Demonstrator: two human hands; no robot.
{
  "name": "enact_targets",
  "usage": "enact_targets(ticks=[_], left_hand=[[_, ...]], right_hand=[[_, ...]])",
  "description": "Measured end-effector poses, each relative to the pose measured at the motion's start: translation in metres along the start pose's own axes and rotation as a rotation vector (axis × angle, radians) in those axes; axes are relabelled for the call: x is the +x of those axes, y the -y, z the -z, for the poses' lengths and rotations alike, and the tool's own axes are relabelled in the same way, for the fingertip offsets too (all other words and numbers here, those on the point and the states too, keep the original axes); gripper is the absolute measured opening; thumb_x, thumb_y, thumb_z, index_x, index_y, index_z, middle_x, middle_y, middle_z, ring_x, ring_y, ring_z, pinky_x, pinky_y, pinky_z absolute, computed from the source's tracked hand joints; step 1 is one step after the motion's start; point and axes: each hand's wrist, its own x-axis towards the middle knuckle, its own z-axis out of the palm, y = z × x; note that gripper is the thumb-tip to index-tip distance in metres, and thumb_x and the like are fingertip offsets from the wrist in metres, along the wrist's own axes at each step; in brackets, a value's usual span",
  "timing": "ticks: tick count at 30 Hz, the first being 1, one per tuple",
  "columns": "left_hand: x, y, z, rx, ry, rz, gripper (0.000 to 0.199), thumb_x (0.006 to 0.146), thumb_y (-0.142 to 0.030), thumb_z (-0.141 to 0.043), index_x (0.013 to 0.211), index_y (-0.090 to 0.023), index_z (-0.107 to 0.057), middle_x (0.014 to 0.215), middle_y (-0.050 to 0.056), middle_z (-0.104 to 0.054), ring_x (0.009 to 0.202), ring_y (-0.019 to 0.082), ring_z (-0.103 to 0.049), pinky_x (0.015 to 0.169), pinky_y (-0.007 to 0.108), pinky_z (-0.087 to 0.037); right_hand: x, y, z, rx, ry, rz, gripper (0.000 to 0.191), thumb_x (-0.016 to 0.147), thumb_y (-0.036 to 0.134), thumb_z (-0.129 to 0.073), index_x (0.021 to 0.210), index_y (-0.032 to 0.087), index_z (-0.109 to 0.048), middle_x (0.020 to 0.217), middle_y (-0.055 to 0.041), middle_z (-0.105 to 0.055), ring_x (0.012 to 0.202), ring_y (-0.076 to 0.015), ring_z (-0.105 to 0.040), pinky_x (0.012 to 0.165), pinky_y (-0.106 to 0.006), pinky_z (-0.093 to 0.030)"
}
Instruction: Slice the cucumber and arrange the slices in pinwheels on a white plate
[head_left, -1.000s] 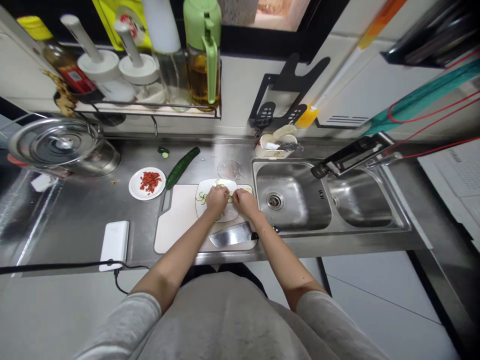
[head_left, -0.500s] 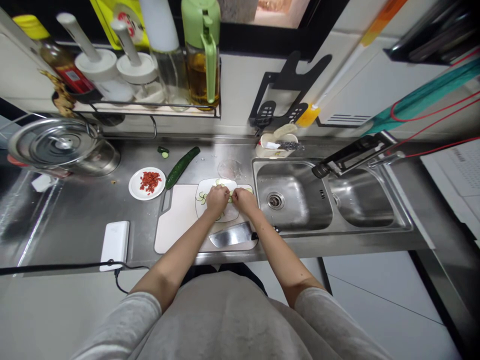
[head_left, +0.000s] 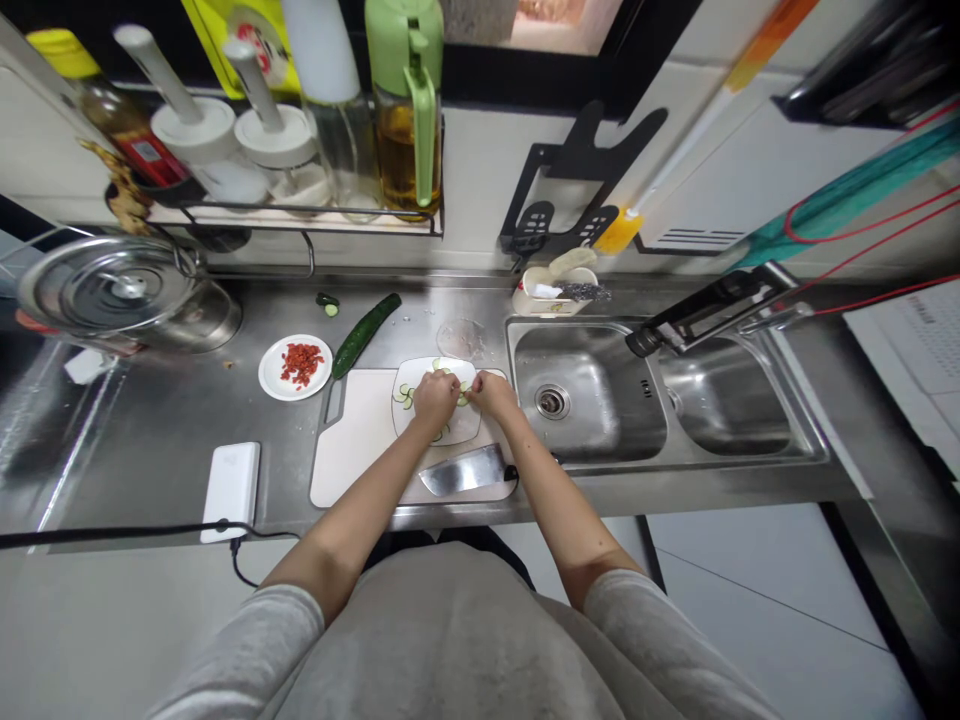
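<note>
Over a white square plate (head_left: 405, 428), my left hand (head_left: 437, 400) is closed, its fingertips pinched on a cucumber slice at the plate's right side. My right hand (head_left: 495, 396) comes in from the right, also closed, with its fingertips at the same cucumber slices (head_left: 463, 398). The fingers partly cover these slices. More thin cucumber slices (head_left: 404, 397) lie in a fanned group on the plate's left, with others at its top and bottom edges. Under the plate is a pale cutting board (head_left: 352, 455). A cleaver (head_left: 465, 471) rests flat on it below my hands.
Left of the board are a plate of red pieces (head_left: 300, 366), a whole cucumber (head_left: 365, 336) and cucumber ends (head_left: 328, 304). A white power bank (head_left: 231, 490) with a cable lies at front left. The double sink (head_left: 592, 390) is right; a lidded pot (head_left: 127, 300) stands far left.
My right hand's fingertips have shifted slightly right, away from my left fingers, so more of the slices shows between them. The left hand stays nearly in place.
</note>
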Motion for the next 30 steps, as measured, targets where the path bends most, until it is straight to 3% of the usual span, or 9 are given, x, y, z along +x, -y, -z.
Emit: enact_targets(ticks=[30], left_hand=[[-0.007, 0.009, -0.003, 0.049, -0.001, -0.032, 0.017, 0.088, -0.030, -0.054, 0.093, -0.025, -0.069, 0.105, 0.006, -0.063, 0.104, 0.023, -0.050, 0.080, 0.032, -0.043]], right_hand=[[0.002, 0.000, 0.006, 0.043, 0.032, -0.036, 0.023, 0.069, 0.037, -0.068, 0.087, 0.023, -0.064, 0.091, -0.0023, -0.068, 0.082, -0.0154, -0.059, 0.063, -0.021, -0.038]])
